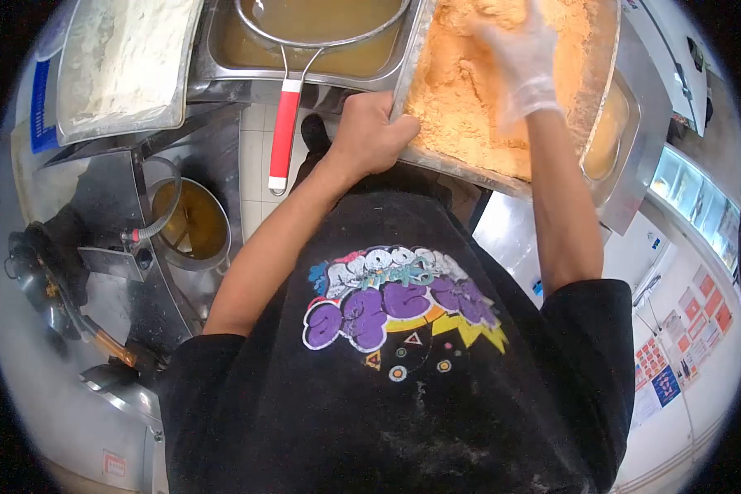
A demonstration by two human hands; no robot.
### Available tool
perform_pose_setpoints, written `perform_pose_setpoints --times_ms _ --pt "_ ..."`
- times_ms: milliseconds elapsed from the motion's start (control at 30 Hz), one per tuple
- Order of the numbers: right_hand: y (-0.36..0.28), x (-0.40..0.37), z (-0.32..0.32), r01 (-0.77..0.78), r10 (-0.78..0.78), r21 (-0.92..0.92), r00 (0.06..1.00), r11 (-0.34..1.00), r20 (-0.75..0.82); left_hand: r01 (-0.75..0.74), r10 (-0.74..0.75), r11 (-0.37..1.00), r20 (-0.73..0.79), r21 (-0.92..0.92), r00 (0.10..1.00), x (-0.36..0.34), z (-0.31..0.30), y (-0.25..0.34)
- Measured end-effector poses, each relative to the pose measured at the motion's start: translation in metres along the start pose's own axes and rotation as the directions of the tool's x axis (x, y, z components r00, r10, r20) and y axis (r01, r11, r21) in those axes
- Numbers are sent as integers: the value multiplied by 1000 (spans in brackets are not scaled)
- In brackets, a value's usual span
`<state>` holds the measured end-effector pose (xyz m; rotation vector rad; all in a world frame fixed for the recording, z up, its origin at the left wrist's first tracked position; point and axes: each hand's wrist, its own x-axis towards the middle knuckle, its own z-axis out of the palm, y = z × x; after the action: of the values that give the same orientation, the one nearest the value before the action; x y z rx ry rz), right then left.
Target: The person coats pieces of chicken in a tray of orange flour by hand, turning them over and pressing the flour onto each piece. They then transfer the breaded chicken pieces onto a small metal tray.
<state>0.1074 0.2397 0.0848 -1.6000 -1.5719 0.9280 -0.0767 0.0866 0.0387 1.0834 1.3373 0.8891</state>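
My bare left hand (374, 132) is closed round the near left corner of a metal tray (461, 170), thumb over the rim. Orange breading powder (457, 107) fills the tray, heaped and uneven with a hollow in the middle. Over that powder is my right hand (525, 66) in a clear plastic glove. Motion smears its fingers, which overlap the powder at the far side of the tray.
Left of the tray, a strainer with a red handle (285, 132) rests across a pan of cloudy liquid (222, 59). A tray of white flour (132, 62) stands further left. Below it are a pot of brown liquid (191, 218) and a wok (45, 280).
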Motion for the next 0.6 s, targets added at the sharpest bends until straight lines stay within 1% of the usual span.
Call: perform_pose_setpoints --times_ms 33,67,100,133,167,200,233,267,333,367,433,467,533,567,600 --pt "-5 -6 4 124 -118 -182 992 975 46 0 0 1000 4 -5 1000 0 0 0" --pt "1 -9 13 123 -116 -188 992 975 45 0 0 1000 -5 1 1000 0 0 0" --pt "14 -13 24 214 -211 -465 976 859 59 2 -2 1000 -14 9 1000 0 1 1" --pt "15 -15 32 279 -294 -697 950 660 102 3 -2 1000 -11 7 1000 -1 2 3" --pt "15 -10 38 279 -292 -697 951 661 103 27 -28 999 -8 -36 1000 -3 2 5" --pt "14 -3 44 244 -241 -754 964 610 117 51 -52 996 -9 -77 999 -2 1 6" --pt "10 2 47 211 -185 -806 974 553 127 55 -56 996 -15 -76 998 -2 0 5" --pt "0 7 44 215 -182 -804 974 555 134 60 -60 996 2 -72 998 -4 0 3" --pt "-17 22 30 133 -3 -735 984 665 176 60 -60 996 3 -71 998 -1 -1 2" --pt "-9 30 30 145 -4 -731 982 666 191 80 -79 994 14 -75 997 -2 -1 4" --pt "21 56 32 61 -66 -795 997 603 26 113 -112 991 16 -74 994 -5 -2 7" --pt "36 71 26 69 -61 -789 997 610 40 126 -125 989 12 -81 992 -6 -2 13" --pt "59 102 7 223 -290 -830 954 510 78 131 -133 988 -14 -86 991 -8 -1 13" --pt "54 108 2 235 -297 -824 951 515 86 140 -140 988 7 -63 990 -8 -1 8" --pt "45 119 -2 207 -220 -802 971 560 97 142 -141 989 26 -40 990 -7 -1 3"
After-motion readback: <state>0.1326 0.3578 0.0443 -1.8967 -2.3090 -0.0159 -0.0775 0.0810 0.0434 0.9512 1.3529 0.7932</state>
